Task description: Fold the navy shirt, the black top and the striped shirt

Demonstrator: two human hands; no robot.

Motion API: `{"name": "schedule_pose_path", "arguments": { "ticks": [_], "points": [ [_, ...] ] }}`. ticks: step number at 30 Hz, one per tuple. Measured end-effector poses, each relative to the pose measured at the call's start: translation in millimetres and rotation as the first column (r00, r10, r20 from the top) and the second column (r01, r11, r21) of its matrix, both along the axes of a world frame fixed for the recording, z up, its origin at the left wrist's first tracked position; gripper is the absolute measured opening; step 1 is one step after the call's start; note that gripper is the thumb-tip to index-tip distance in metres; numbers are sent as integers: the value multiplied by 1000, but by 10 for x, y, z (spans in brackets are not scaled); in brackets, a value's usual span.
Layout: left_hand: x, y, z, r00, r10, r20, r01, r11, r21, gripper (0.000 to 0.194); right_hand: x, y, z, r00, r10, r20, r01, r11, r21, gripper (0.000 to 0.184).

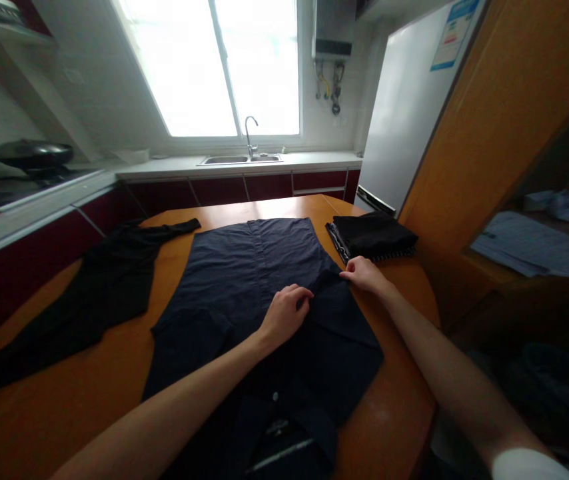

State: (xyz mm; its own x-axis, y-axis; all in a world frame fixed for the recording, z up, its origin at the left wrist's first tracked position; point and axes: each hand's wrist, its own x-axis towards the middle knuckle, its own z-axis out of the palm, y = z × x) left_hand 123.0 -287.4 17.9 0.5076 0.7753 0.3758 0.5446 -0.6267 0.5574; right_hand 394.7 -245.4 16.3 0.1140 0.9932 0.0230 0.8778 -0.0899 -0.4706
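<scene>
A navy blue shirt (pixel 224 267) lies spread on the wooden table, its collar and a white button towards me and its hem towards the window. My left hand (pixel 287 312) reaches across the middle of the shirt, fingers curled, thumb and forefinger pinching the cloth near the right sleeve. At the shirt's right side, my right hand (pixel 363 274) is closed on the edge of that sleeve, between thumb and fingers. The other sleeve rests flat on the left.
Folded dark clothes (pixel 374 235) are stacked just beyond my right hand. A black long-sleeved garment (pixel 109 287) lies on the table's left (pixel 79 373). Behind stand a counter with a sink (pixel 227 160), a stove with a pan (pixel 34 153), and a fridge (pixel 404 100).
</scene>
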Motion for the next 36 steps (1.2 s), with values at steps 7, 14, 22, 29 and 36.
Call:
{"name": "schedule_pose_path", "arguments": {
  "ticks": [7,14,22,29,36],
  "points": [
    [13,-122,109,984,-91,-152,122,971,205,28,-8,-29,92,990,-126,60,124,991,39,17],
    [-12,-185,70,803,-404,-438,461,887,26,57,-335,-79,64,962,252,-108,-181,880,440,37],
    [-39,-214,122,820,-430,-378,474,880,26,49,-579,-35,-185,894,443,62,-446,894,39,57],
    [-23,-277,185,770,-553,-317,589,807,24,37,-403,91,-218,904,401,150,-410,911,33,59],
    [347,-469,456,639,-733,-235,750,661,-24,32,-420,110,-217,904,401,147,-406,914,10,59]
  ]
}}
